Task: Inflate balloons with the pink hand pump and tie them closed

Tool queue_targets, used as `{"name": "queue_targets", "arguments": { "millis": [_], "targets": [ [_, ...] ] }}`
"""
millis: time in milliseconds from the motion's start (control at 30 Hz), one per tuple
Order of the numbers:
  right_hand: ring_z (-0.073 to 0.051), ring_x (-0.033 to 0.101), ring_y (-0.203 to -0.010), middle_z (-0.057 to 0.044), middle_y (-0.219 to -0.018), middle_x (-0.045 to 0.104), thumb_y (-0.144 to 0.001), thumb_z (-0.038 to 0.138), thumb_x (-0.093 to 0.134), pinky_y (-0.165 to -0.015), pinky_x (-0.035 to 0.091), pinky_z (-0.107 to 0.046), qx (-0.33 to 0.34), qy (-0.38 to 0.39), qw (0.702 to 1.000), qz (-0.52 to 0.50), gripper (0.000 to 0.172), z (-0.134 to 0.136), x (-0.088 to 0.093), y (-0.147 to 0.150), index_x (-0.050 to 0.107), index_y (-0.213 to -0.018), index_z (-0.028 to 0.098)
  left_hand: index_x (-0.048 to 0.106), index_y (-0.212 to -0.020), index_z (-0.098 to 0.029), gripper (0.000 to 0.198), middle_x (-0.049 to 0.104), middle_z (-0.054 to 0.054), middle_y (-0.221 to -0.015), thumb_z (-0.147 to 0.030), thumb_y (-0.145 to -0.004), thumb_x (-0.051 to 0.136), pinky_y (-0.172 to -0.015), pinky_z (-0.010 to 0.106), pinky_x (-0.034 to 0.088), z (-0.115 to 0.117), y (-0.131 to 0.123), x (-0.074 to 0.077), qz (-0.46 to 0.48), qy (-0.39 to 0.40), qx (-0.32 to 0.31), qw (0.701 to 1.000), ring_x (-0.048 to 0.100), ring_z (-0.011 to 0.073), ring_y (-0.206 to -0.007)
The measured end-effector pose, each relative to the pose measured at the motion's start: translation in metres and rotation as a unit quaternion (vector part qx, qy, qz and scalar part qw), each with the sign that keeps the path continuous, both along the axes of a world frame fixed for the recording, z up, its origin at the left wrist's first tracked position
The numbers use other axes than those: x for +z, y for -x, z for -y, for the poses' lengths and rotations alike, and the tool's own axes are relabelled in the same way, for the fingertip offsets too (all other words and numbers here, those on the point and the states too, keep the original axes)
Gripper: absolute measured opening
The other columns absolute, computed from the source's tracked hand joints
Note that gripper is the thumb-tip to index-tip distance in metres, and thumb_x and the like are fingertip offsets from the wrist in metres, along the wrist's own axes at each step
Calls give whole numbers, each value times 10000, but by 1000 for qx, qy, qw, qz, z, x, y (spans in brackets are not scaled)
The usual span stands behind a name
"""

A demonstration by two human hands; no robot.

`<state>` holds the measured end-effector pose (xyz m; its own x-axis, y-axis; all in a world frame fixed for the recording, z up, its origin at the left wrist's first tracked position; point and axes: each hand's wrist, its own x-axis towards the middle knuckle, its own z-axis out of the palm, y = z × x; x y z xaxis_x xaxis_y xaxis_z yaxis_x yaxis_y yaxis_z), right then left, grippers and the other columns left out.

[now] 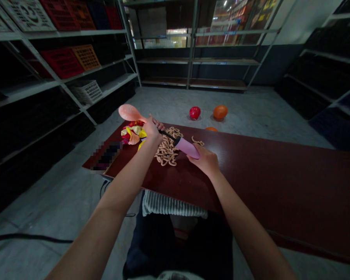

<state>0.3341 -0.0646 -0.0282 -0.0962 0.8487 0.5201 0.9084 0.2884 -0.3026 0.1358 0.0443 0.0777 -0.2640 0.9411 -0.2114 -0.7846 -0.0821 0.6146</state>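
Note:
My left hand (pixel 154 127) is closed around the neck of a partly filled salmon-pink balloon (pixel 128 112), where it meets the front end of a hand balloon pump (pixel 187 147). The balloon points away to the left, long and rounded at its tip. My right hand (pixel 205 159) grips the pump's pink-purple rear part, and a black rod shows between both hands. Beneath the pump lies a heap of beige, curly, worm-like pieces (pixel 167 152). Left of it are limp balloons (pixel 132 135) in red, yellow and peach. The nozzle is hidden by my left fingers.
The dark red-brown table (pixel 265 182) extends to the right. A pixelated flat object (pixel 107 156) lies at its left corner. Beyond, a red balloon (pixel 195 112) and an orange balloon (pixel 220 112) rest on the floor. Shelves with crates (pixel 86 57) stand left; a cable (pixel 29 236) crosses the floor.

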Motion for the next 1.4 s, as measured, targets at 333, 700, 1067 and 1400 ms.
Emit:
{"name": "queue_targets", "arguments": {
  "millis": [333, 700, 1067, 1400],
  "targets": [
    [-263, 733, -915, -102, -1155, 747, -836, 382, 703, -757, 562, -355, 25, -20, 999, 21, 450, 3, 2, 3, 639, -1244, 205, 279, -620, -212, 455, 255, -75, -459, -332, -978, 534, -390, 220, 260, -21, 66, 21, -22, -3, 56, 998, 281, 79, -337],
    [-251, 738, -928, -77, -1156, 749, -826, 365, 690, -765, 565, -341, -20, -50, 998, -31, 482, -5, -6, -7, 613, -1281, 227, 284, -602, -207, 478, 248, -73, -412, -324, -1023, 478, -385, 209, 244, -23, -2, 19, -49, -13, 24, 998, 277, 67, -335],
    [-252, 724, -991, -72, -1205, 731, -836, 397, 667, -776, 556, -330, -44, -10, 997, -64, 496, -6, -6, -9, 589, -1303, 251, 310, -578, -197, 477, 270, -63, -421, -286, -1022, 462, -391, 225, 247, 12, -73, -15, -67, -12, -53, 996, 292, 73, -334],
    [-254, 715, -1016, -65, -1230, 723, -834, 432, 709, -810, 560, -331, -24, 2, 999, -29, 531, -7, -4, -4, 594, -1319, 251, 290, -577, -199, 495, 263, -64, -406, -310, -1032, 448, -381, 222, 239, 5, -46, -8, -25, 10, -19, 999, 274, 78, -319]
  ]
}}
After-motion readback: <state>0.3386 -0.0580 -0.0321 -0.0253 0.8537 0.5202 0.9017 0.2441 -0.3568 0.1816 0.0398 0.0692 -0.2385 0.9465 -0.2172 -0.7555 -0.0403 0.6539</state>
